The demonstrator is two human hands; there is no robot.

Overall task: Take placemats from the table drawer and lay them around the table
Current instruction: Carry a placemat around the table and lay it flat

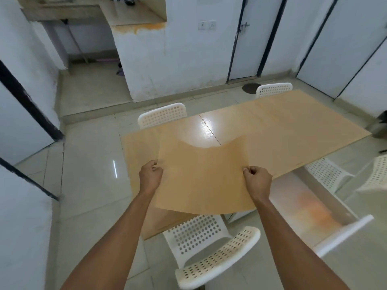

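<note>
We see left hand [150,171] and right hand [256,176] pinching placemat [202,174] side edges, sagging flat above tabletop [293,130] near corner, likely for level laydown.

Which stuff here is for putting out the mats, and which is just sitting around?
For the job:
placemat, pinched by left hand and right hand
table
open drawer

Just there:
near chair
far chairs
bin
doors
</note>
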